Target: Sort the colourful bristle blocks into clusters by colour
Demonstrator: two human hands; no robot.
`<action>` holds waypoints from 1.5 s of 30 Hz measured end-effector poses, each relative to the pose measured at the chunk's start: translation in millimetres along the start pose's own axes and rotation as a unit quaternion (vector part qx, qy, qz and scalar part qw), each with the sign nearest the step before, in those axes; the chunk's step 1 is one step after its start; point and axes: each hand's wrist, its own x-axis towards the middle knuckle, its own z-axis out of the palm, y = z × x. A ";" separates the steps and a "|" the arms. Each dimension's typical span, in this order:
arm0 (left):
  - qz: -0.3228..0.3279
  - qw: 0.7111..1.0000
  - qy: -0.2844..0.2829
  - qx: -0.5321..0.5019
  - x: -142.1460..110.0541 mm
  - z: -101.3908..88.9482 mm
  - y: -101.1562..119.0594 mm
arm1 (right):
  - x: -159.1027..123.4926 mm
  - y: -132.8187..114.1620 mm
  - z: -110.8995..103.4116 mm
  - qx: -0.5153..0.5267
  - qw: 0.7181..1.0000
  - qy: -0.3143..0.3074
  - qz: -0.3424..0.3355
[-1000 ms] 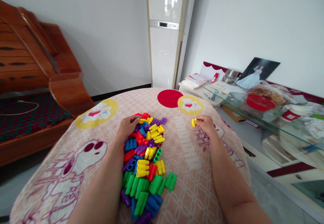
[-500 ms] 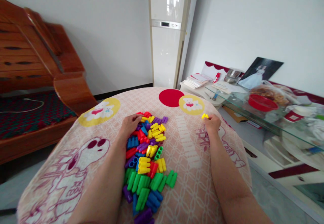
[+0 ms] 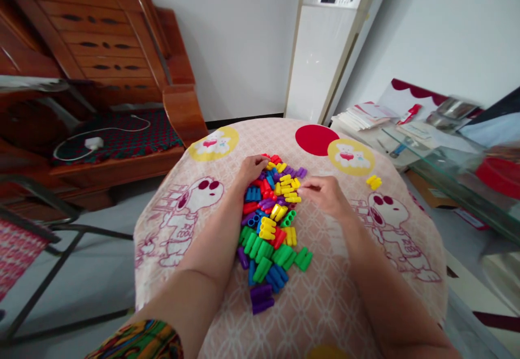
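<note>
cloth-covered table (image 3: 320, 305); multicolored block pile (image 3: 264, 250); yellow blocks (image 3: 374, 182) apart

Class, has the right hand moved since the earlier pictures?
Yes: the right hand has moved left, from the right-side printed dog toward the coloured blocks.

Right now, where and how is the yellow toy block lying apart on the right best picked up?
I'd pinch the yellow toy block by opposite outer sides, from above: it lies low on the tablecloth, away from the pile of coloured blocks, leaving room around it.
</note>
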 end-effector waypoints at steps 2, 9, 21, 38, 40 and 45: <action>0.000 1.000 0.002 0.000 -0.7 0.5 -0.1 | -4.2 -14.0 20.8 -0.030 0.996 -0.084 -0.018; -0.003 1.000 0.004 0.011 1.1 1.8 -0.2 | -11.6 -30.4 41.8 -0.155 0.980 -0.122 -0.026; -0.013 0.998 -0.008 0.054 7.3 -5.1 0.1 | -5.7 66.7 -72.0 0.096 0.939 0.199 0.262; -0.021 0.998 0.000 0.054 5.2 -7.0 6.4 | -12.3 93.9 -75.4 -0.283 0.907 0.193 0.244; -0.024 0.998 0.001 0.051 5.0 -7.2 7.2 | -9.4 88.8 -68.1 -0.358 0.889 0.141 0.248; -0.019 0.998 -0.002 0.053 5.8 -6.8 5.1 | -18.5 80.6 -84.4 -0.375 0.873 0.090 0.299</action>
